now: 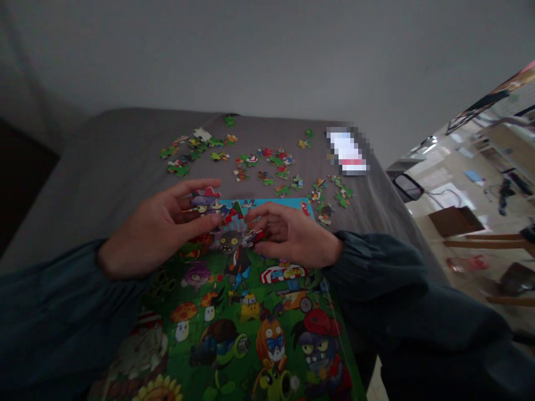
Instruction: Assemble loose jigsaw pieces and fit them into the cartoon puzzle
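"How far along is the puzzle (251, 298)?"

"More than half done, I'd judge. It lies on the grey surface (134, 150), in the near middle, and the near part, full of cartoon figures, looks filled in. Whether every bit there is pressed home, I can't tell in this dim light."

"What's left?"

"The far end, it seems. A blue strip shows along the far edge, and the hands cover much of the area just nearer. Beyond it, loose pieces (283, 159) lie scattered from left to right, so there's a fair amount to fit."

"And the hands?"

"Both reach in over the far part, palms turned toward each other. The left hand (161, 231) is half open, with a piece (206, 201) showing a purple face between thumb and fingers, tilted above the puzzle's far left."

"The right one?"

"The right hand (295, 234) comes in from the right, fingers bent and thumb below them. A red-and-blue bit (256, 236) shows by its fingertips; whether it is gripped or lying on the puzzle, I can't tell."
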Available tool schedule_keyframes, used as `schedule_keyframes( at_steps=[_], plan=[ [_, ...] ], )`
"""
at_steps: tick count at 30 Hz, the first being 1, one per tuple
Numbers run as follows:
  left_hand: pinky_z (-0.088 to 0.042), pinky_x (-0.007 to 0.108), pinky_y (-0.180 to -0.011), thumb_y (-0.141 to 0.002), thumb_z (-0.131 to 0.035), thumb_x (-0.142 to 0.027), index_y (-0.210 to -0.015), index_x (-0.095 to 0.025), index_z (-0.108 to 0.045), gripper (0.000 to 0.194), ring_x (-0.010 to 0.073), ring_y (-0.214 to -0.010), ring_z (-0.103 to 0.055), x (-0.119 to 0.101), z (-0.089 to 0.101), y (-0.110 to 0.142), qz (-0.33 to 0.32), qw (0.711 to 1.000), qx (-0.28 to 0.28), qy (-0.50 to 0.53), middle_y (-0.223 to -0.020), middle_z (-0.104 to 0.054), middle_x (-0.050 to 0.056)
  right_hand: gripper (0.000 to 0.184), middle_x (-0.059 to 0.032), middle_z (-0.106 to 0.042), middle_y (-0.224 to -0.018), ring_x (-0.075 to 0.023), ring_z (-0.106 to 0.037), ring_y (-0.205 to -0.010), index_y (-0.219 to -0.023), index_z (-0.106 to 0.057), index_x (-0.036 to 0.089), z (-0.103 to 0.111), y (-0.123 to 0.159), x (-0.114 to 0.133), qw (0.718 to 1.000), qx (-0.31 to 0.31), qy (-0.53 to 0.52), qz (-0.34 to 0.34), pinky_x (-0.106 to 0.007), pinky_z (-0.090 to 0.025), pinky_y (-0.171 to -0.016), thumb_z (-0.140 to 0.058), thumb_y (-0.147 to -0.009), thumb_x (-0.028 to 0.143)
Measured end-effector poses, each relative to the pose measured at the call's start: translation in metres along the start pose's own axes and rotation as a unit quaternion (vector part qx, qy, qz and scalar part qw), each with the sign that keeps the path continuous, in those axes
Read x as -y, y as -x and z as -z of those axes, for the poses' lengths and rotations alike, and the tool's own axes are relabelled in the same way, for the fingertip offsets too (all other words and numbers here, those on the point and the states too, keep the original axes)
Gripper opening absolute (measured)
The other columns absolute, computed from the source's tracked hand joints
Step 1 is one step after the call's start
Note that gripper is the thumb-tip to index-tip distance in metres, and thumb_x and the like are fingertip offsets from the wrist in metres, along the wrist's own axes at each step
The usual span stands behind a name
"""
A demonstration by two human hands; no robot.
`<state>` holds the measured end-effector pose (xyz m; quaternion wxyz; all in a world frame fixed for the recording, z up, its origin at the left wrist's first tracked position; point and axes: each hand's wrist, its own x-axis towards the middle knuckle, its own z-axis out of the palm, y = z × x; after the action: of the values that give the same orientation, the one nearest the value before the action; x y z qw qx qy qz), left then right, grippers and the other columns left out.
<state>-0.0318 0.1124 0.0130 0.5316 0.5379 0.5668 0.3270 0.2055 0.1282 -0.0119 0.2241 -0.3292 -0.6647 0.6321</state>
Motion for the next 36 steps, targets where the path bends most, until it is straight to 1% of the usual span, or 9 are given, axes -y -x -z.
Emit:
schedule_keyframes(
  at_steps=[2,5,8,12,17,19,23,30,36],
  plan=[
    [-0.058,0.020,-0.055,-0.077,-0.077,-0.039,-0.133,-0.028,-0.057,0.061,0.0156,-0.063,-0.073,0.001,-0.001,0.000,-0.004,1.000,-0.002,-0.012,-0.074,-0.077,-0.006,0.046,0.0014,-0.062,-0.091,-0.0097,-0.065,-0.074,-0.118,-0.051,0.018,-0.005,-0.001,-0.004,0.999,-0.004,-0.042,-0.011,-0.026,-0.057,-0.072,-0.070,-0.077,0.007],
    [-0.058,0.019,-0.055,-0.075,-0.078,-0.038,-0.125,-0.028,-0.062,0.053,0.0163,-0.068,-0.074,0.002,-0.005,0.002,-0.014,1.000,-0.008,-0.020,-0.077,-0.077,-0.005,0.042,0.0008,-0.065,-0.090,-0.0111,-0.067,-0.077,-0.115,-0.052,0.018,-0.010,-0.002,-0.006,0.997,-0.005,-0.079,-0.013,-0.026,-0.058,-0.073,-0.072,-0.078,0.010],
    [-0.061,0.022,-0.058,-0.073,-0.079,-0.038,-0.117,-0.027,-0.064,0.048,0.0181,-0.071,-0.076,0.001,-0.012,0.004,-0.007,1.000,0.008,0.004,-0.082,-0.079,-0.002,0.028,-0.0003,-0.068,-0.089,-0.0121,-0.068,-0.079,-0.103,-0.057,0.017,-0.011,-0.003,-0.005,0.997,0.001,-0.080,-0.012,-0.028,-0.058,-0.077,-0.071,-0.080,0.012],
    [-0.062,0.023,-0.059,-0.073,-0.080,-0.040,-0.118,-0.028,-0.063,0.050,0.0189,-0.071,-0.076,0.000,-0.017,0.006,-0.003,1.000,0.023,0.011,-0.085,-0.080,-0.001,0.012,-0.0004,-0.070,-0.087,-0.0120,-0.067,-0.078,-0.089,-0.058,0.018,-0.010,-0.003,-0.003,0.998,0.008,-0.062,-0.007,-0.029,-0.058,-0.077,-0.067,-0.083,0.011],
    [-0.061,0.022,-0.058,-0.073,-0.079,-0.042,-0.115,-0.028,-0.064,0.047,0.0207,-0.073,-0.076,-0.001,-0.019,0.010,-0.035,0.999,-0.007,-0.038,-0.063,-0.072,-0.006,0.017,0.0031,-0.064,-0.075,-0.0093,-0.062,-0.068,-0.079,-0.055,0.018,-0.009,-0.003,-0.001,0.998,0.004,-0.062,-0.022,-0.025,-0.051,-0.067,-0.071,-0.080,0.013],
    [-0.061,0.021,-0.058,-0.074,-0.077,-0.041,-0.114,-0.029,-0.064,0.044,0.0208,-0.076,-0.077,-0.002,-0.021,0.012,-0.051,0.998,-0.015,-0.046,-0.061,-0.070,-0.006,0.019,0.0046,-0.061,-0.071,-0.0083,-0.059,-0.064,-0.075,-0.054,0.018,-0.008,-0.003,-0.001,0.998,0.003,-0.054,-0.026,-0.023,-0.049,-0.064,-0.072,-0.079,0.014],
    [-0.059,0.021,-0.053,-0.072,-0.079,-0.039,-0.111,-0.030,-0.064,0.043,0.0202,-0.073,-0.077,-0.003,-0.023,0.015,-0.058,0.998,-0.013,-0.029,-0.070,-0.075,-0.005,0.018,0.0047,-0.060,-0.069,-0.0086,-0.058,-0.064,-0.073,-0.054,0.017,-0.008,-0.002,0.001,0.999,0.007,-0.043,-0.028,-0.023,-0.047,-0.063,-0.071,-0.079,0.015],
    [-0.062,0.021,-0.060,-0.071,-0.080,-0.040,-0.116,-0.032,-0.064,0.049,0.0197,-0.078,-0.078,-0.001,-0.024,0.016,-0.069,0.997,-0.012,-0.034,-0.079,-0.078,-0.006,0.022,0.0059,-0.052,-0.065,-0.0083,-0.051,-0.062,-0.069,-0.051,0.018,-0.008,-0.002,-0.001,1.000,0.006,-0.016,-0.018,-0.022,-0.041,-0.058,-0.070,-0.079,0.018],
    [-0.061,0.019,-0.061,-0.071,-0.081,-0.043,-0.120,-0.031,-0.063,0.053,0.0175,-0.076,-0.077,0.002,-0.024,0.016,-0.076,0.996,-0.020,-0.052,-0.087,-0.079,-0.006,0.025,0.0051,-0.050,-0.065,-0.0085,-0.046,-0.062,-0.070,-0.052,0.018,-0.008,-0.002,0.000,1.000,0.028,-0.004,0.007,-0.023,-0.039,-0.058,-0.068,-0.085,0.029]
  ],
)
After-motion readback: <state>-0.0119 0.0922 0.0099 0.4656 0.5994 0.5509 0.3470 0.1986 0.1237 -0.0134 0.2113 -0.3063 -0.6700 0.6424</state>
